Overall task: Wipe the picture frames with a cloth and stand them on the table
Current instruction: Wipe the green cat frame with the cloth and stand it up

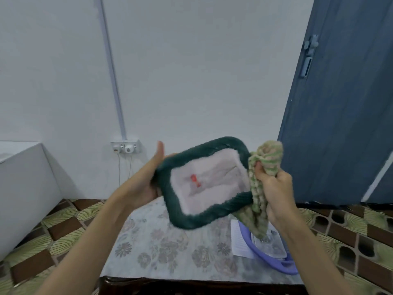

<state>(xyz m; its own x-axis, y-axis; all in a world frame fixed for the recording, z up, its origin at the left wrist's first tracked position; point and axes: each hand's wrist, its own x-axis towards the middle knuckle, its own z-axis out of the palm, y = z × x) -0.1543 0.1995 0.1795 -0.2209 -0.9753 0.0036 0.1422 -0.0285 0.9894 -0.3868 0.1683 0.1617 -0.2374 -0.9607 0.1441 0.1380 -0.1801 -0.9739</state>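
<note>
The frame (pixel 207 182) is hanging in the air above the far half of the table (pixel 161 248), its face turned toward the camera, its long axis running left to right and tilting up at the right end. It is blurred, so detail inside the dark green border is hard to read. The left hand (pixel 148 182) is gripping its left short edge, thumb pointing up and the fingers hidden behind it. The cloth (pixel 262 184) is touching the right short edge, bunched in the right hand (pixel 274 188), whose fingers are curling round it. So the frame is lying just left of the cloth hand, and a wipe would likely be running leftward along the long axis. A purple basket (pixel 274 262) is sitting on the table's near right, papers inside.
</note>
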